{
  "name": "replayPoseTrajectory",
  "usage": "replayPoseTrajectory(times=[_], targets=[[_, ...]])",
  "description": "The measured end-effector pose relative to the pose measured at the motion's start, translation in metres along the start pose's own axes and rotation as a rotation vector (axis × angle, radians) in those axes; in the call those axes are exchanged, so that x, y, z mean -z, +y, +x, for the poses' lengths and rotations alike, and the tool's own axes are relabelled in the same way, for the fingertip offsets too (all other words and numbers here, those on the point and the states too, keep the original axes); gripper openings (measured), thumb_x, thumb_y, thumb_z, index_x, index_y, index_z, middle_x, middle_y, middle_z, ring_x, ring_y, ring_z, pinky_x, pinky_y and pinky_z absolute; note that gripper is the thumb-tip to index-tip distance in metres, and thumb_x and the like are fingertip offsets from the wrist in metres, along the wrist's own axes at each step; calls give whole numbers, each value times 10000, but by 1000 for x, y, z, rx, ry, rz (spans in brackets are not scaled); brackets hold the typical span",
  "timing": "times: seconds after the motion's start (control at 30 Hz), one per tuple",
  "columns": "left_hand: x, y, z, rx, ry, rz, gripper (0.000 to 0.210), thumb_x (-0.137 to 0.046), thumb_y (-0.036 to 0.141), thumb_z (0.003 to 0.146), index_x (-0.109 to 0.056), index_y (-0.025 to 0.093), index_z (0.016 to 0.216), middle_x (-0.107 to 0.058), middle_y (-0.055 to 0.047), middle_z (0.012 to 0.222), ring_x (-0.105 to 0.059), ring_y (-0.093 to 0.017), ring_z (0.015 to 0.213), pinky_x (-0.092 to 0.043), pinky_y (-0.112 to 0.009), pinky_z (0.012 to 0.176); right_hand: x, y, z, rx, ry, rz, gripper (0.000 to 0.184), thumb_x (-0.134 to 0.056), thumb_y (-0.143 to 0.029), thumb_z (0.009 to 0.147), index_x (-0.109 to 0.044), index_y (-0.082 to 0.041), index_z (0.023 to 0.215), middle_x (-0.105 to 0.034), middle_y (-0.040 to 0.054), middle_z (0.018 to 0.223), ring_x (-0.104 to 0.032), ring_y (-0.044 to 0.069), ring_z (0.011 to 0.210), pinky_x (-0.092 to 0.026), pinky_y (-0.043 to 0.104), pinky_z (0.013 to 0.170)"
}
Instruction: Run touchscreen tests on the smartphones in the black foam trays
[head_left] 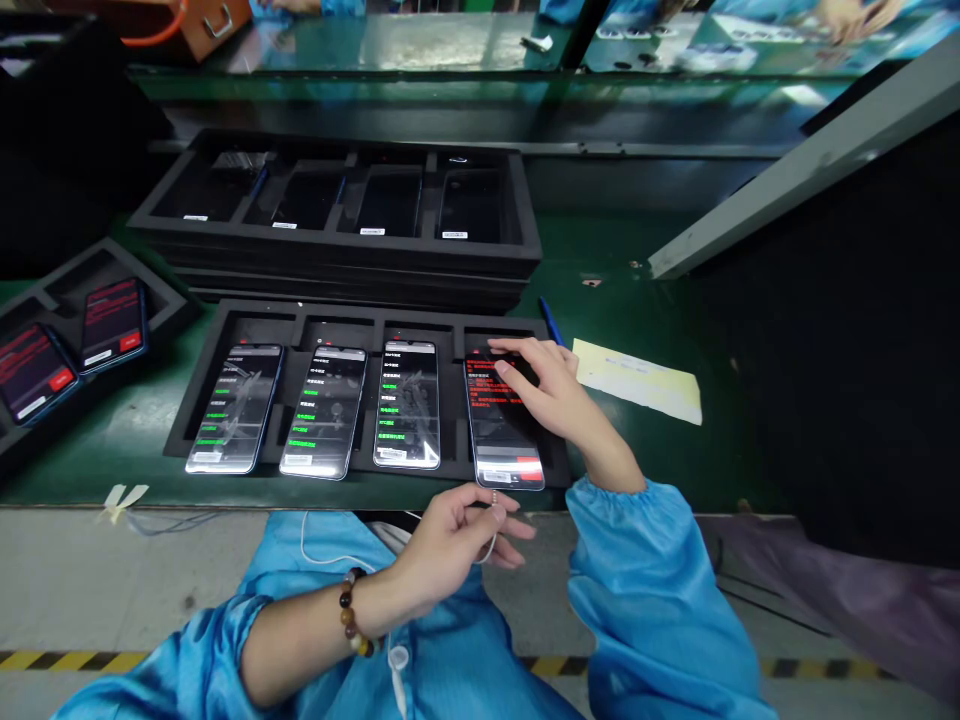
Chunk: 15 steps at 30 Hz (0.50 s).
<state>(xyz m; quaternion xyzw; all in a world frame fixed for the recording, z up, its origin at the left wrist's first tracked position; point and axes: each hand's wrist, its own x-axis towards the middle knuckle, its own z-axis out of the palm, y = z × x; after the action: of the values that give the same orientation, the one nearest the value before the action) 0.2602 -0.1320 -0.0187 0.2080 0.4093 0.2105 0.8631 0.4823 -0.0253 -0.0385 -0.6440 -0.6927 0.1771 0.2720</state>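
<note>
Fingertips [504, 368] of right hand [551, 385] spread and nearly flat, gripping nothing, resting lightly on upper half of rightmost phone [504, 440]. Phone lying face up in last slot of black foam tray [300, 318], at near edge of green counter [600, 260].

Fingers [502, 520] of left hand [457, 535] curled and pinched around end of thin white cable [304, 540], small metallic tip poking up just below phone's bottom edge, apart from it. Rest of cable trailing back over blue smock. Bead bracelet [352, 610] on left wrist.

Probably mid-way through an on-screen check of this fourth handset, done by touch. Next move likely calling for a light, accurate press on one line or on red bar low on the screen, without shifting the phone in its slot, cable tip kept clear of the glass.

Writing: red lines of text on rightmost phone, too small to read, red bar near bottom. Second phone [326, 410], third phone [407, 400] and leftmost phone [236, 405] lit with lists in green and white, likewise illegible. Small white labels at lower ends, unreadable. No brand name legible anywhere.

Farther out: stack of like trays [337, 260] behind, holding dark handsets. Side tray [161, 305] at left with two red-screened phones [112, 320]. Yellow paper slip [637, 380] to the right, faint print not legible, and blue pen [551, 322] just beside tray corner.
</note>
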Motion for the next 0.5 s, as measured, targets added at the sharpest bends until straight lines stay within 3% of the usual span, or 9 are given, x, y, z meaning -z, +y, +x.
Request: replayPoseTrajectory(times=[0.3,0.5], targets=[[2,6,1,-14,19,-13,736,-1001,723,655,-785,113,1006,-858,-150,1020,-742,-152,755,-591,-293,794,4,-6,0,-31,-11,78,337,-505,-477,1073,-716,-334,1294,-764,60,1332,-614,346,1251,-353,615,1172],[-4,1,6,-32,74,-27,744,-1010,746,596,-806,112,927,-852,-173,1029,-755,-185,764,-597,-320,802,6,-6,0,-34,-58,46,353,-456,-551,1097,-723,-336,1181,-768,48,1220,-620,331,1143,-379,615,1138]])
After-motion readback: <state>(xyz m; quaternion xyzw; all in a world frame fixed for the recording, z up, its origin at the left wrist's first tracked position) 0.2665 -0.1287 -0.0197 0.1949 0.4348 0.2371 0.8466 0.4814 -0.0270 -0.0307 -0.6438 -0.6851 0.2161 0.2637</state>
